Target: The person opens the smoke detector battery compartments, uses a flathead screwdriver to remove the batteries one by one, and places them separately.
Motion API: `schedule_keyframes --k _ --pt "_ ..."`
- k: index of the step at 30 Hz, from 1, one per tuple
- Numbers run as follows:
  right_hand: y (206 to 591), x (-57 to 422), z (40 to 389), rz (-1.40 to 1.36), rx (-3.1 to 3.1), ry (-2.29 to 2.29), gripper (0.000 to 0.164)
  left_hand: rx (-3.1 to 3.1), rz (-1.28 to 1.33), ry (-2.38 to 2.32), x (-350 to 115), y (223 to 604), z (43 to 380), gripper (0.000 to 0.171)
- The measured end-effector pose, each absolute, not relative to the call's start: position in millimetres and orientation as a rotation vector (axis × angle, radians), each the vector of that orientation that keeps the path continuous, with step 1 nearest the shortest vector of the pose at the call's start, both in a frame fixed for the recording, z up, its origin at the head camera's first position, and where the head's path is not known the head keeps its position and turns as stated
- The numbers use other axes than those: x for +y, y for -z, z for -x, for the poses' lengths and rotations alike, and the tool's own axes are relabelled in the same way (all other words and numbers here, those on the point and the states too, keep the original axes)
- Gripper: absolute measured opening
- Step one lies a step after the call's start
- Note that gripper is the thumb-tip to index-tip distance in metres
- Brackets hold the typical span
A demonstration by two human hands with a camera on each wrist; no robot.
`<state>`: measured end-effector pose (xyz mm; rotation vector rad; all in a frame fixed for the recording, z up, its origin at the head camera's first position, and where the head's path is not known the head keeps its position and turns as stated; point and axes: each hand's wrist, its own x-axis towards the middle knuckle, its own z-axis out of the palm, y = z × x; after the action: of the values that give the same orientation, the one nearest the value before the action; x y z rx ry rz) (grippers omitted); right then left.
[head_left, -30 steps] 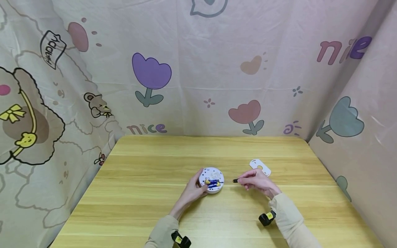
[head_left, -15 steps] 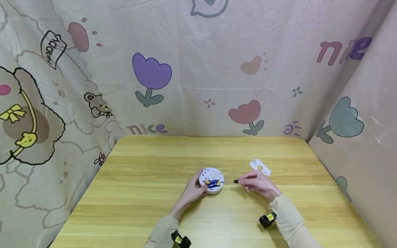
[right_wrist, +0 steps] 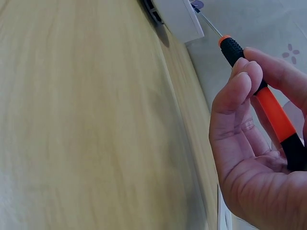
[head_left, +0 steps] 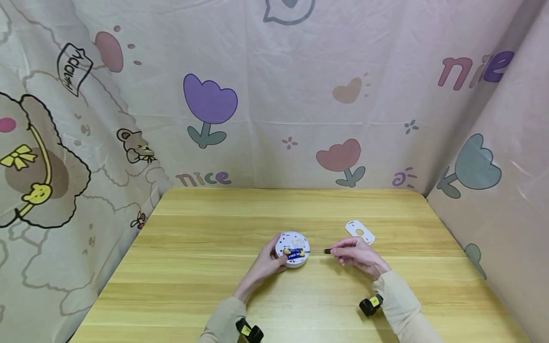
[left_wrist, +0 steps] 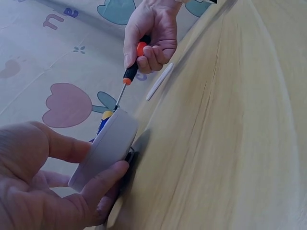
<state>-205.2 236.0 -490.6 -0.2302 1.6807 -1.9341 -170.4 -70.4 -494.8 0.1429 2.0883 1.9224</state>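
Observation:
A round white battery-powered device is gripped at its left edge by my left hand, thumb over the face. Blue and yellow batteries sit in its battery bay. The left wrist view shows the device's white side between thumb and fingers, tilted above the table. My right hand holds a screwdriver by its orange and black handle, index finger and thumb around the grip. The thin shaft points left, its tip right at the device's edge beside the batteries.
Behind my right hand, a flat white plate with a round hole lies on the wooden table. Printed curtains hang along the back and both sides. Black wrist cameras are strapped to both sleeves.
My right hand and the screwdriver have shifted very slightly to the right. The left hand and the device stay where they were.

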Motion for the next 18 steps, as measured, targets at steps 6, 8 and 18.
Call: schedule_keyframes --k 6,8,18 --pt "491.6 236.5 204.8 0.234 1.701 1.927 0.017 2.117 -0.154 -1.863 -72.8 489.6 169.6 0.085" --pt "491.8 235.9 204.4 0.233 1.715 1.93 0.017 2.2 -0.174 -1.801 -73.1 488.2 169.6 0.086" --pt "492.8 233.7 201.1 0.278 1.754 1.986 0.018 2.597 -0.252 -1.461 -68.2 489.8 169.4 0.115"
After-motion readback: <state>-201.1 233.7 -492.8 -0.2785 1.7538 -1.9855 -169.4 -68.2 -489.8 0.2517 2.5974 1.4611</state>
